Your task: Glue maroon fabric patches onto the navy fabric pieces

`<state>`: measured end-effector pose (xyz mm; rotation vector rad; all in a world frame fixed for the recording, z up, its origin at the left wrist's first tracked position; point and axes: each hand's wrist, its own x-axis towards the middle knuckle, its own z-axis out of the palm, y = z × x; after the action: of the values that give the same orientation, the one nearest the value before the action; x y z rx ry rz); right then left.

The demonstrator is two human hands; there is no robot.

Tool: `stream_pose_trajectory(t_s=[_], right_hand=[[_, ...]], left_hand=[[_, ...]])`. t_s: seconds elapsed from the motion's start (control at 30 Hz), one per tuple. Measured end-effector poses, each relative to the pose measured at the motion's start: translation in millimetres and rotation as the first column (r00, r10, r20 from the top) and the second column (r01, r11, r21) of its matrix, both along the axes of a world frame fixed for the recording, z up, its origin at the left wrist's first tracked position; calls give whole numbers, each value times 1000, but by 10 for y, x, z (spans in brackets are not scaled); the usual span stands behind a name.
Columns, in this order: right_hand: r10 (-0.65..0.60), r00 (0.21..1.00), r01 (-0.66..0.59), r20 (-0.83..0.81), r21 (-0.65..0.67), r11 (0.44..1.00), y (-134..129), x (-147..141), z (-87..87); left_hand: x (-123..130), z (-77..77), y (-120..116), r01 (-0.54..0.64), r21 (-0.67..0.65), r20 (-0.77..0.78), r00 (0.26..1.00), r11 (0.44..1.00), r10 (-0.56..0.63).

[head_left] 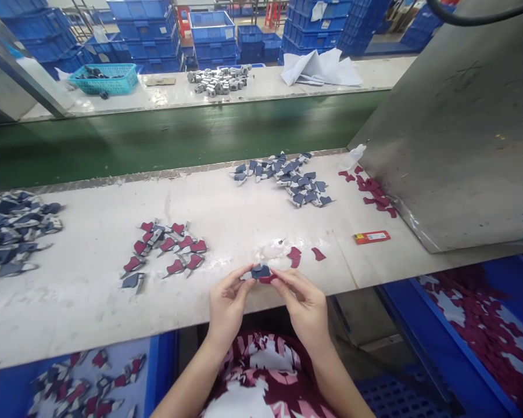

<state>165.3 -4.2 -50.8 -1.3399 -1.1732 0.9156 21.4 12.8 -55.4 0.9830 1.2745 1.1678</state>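
- At the far left, a pile of blue-and-white pieces (15, 232) lies on the bench (91, 316).
- At the lower left, below the bench edge, a blue bin (159, 371) holds maroon-and-grey pieces (76, 392).
- At the upper left, beyond the green strip (178, 136), a turquoise basket (104, 85) with dark parts inside sits on a ledge (265, 87).
- Left of centre, a loose group of maroon-topped pieces (174, 244) lies on the bench, with a blue-topped piece (132, 281) near its lower left.
- At the upper centre, a heap of grey parts (221, 80) rests on the ledge, in front of stacked blue crates (211, 32).
- Below centre, the left hand (227, 296) has its grip closed in a pinch on the left end of a blue-grey piece (261, 271), held just over the front edge of the bench.
- The right hand (303, 302) has its grip pinching a maroon piece (268, 279) against the near side of that blue-grey piece.
- Just beyond the hands lie a small translucent item (273, 248) and two or so maroon patches (318, 253); farther back is a cluster of blue-topped parts (294, 177).
- At the upper right of centre, crumpled white sheets (322, 68) rest on the ledge.
- Towards the right, scattered maroon cutouts (375, 191) lie by a metal panel (462, 128), with a red packet (372, 237) nearer.
- At the lower right, a second bin (462, 343) holds many maroon scraps (483, 325).
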Motion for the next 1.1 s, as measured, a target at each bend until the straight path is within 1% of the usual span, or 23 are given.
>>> stream_pose_trajectory(t_s=[0.07,0.17,0.3,0.47,0.6,0.77,0.9,0.97,1.03,1.07,1.1], right_hand=[[-68,997,66,-31,-52,996,9,-54,-16],[-155,988,151,-27,-114,982,12,-92,-27],[-169,986,168,5,-117,979,4,-128,-3],[-171,981,174,86,-23,985,10,-162,16],[-174,971,160,165,92,983,12,-175,3],[-181,944,119,275,228,966,18,-178,32],[-198,933,112,301,280,953,22,-166,92],[-193,944,127,267,247,961,26,-141,105],[-147,974,123,169,147,981,41,-95,98],[-98,990,90,100,83,992,55,-66,89],[-32,999,32,23,21,999,71,-36,79]], left_hand=[[-8,20,-11,10,-7,-3,1000,1000,-10],[-18,48,-26,4,-11,-15,1000,1000,-4],[-14,88,-36,-13,-35,13,1000,999,14],[-5,139,-36,-30,-63,63,997,998,34],[22,162,-26,-55,-112,110,992,992,67],[73,168,8,-115,-171,187,971,979,146],[66,198,20,-98,-197,227,963,975,143],[53,233,18,-75,-214,243,962,974,127],[45,277,13,-47,-229,260,960,972,108],[44,300,10,-34,-234,269,958,972,98],[44,323,6,-21,-237,279,956,971,89]])
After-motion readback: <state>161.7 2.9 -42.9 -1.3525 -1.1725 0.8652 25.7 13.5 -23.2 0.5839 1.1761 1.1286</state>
